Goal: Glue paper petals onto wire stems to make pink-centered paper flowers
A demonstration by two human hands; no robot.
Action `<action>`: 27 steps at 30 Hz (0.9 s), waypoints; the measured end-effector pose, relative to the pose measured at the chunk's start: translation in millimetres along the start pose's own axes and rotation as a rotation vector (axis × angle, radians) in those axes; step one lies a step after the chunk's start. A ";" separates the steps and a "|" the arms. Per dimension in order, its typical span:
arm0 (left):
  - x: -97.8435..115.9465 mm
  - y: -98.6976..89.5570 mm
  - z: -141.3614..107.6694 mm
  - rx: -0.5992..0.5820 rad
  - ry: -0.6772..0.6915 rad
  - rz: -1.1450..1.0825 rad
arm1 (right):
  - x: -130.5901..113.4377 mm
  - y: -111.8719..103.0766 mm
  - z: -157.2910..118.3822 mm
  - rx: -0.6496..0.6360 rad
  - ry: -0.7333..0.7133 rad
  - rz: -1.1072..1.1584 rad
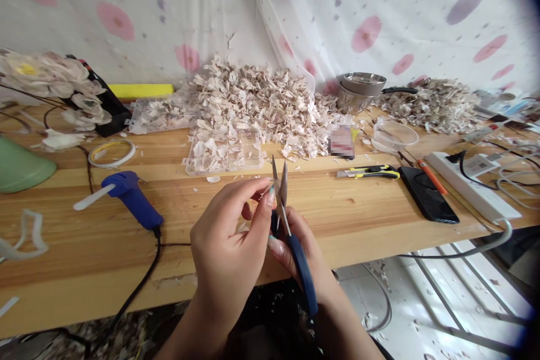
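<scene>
A white curtain printed with pink and purple flowers [147, 11] fills the upper part of the frame. Below it, a pale, wood-grained surface [350, 208] stretches from the left edge towards the right. A broad heap of dry, beige-white, petal-like flakes [257, 95] is piled at the upper centre. The left hand [234, 236] is at the lower centre, thumb and forefinger pinched together just beside the scissor blades. The right hand [314, 253], right of it, is closed around the handles of a pair of scissors with dark blue grips and steel blades [298, 253]; these point upward, the blades slightly parted. A second, greyer heap of flakes [434, 104] sits at the upper right.

A long white power strip [472, 185] slants across the right side. A shallow, clear plastic compartment box [223, 169] lies at the front of the big heap with flakes in it. A blue glue gun with a white stick [135, 199] lies at centre left, and a black phone [428, 194] near the power strip. Beside the phone is a yellow-and-black cutter knife [368, 171]. Smallest is a thin, pale sliver [276, 184] at the left fingertips by the blades, mostly hidden.
</scene>
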State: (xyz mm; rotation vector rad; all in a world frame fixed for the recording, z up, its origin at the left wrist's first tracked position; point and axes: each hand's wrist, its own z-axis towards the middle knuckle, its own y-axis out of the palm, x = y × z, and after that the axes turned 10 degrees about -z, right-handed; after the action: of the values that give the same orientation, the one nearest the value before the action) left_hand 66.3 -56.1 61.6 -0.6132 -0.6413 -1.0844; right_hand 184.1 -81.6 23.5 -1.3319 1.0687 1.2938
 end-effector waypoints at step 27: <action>6.5 0.3 -0.1 0.057 -0.378 -0.279 | -4.2 -19.2 0.0 -0.015 0.100 0.010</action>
State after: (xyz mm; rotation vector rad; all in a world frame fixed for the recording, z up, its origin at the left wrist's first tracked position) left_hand 68.8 -60.0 66.3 -0.6999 -1.1074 -1.2145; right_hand 202.8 -78.7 28.8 -1.4168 1.1377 1.2556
